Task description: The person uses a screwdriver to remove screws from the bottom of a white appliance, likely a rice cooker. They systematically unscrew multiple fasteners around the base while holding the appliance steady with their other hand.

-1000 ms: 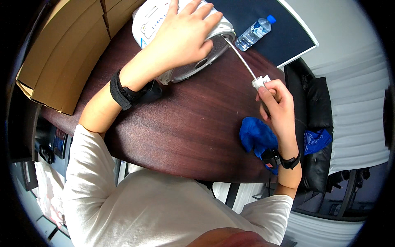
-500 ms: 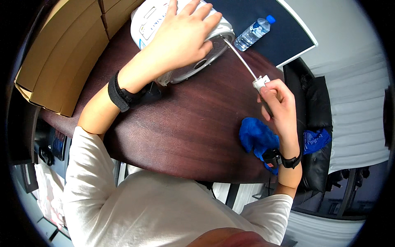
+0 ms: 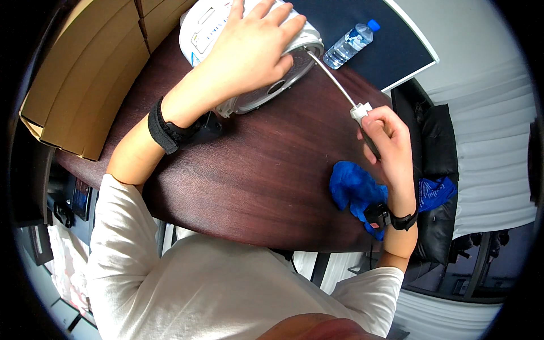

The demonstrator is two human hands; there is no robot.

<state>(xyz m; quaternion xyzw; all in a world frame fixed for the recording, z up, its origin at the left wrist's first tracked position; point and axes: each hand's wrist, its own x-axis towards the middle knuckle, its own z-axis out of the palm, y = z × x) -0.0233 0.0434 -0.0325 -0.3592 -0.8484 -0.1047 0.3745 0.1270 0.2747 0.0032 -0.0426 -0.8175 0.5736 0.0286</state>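
Observation:
A white rounded appliance (image 3: 199, 27), which looks like a rice cooker, lies tipped on the table with its round underside (image 3: 262, 100) turned partly toward me. My left hand (image 3: 252, 48) rests across its side, fingers spread and thumb near the rim. In my right hand (image 3: 388, 133) is a screwdriver (image 3: 339, 83) with a long metal shaft and a white and dark handle. Its shaft slants up and left, and the tip meets the edge of the underside. Whether a screw sits there is too small to tell.
Beyond the appliance, a water bottle (image 3: 351, 45) with a blue cap lies on a dark white-edged panel (image 3: 396, 51). A blue cloth (image 3: 354, 187) lies by my right wrist on the brown table (image 3: 249, 181). Cardboard boxes (image 3: 85, 79) line the left; a black sofa (image 3: 439, 141) stands right.
My right hand has shifted slightly to the right, and the screwdriver handle has turned, showing more of its dark part. My left hand and the appliance are nearly unmoved.

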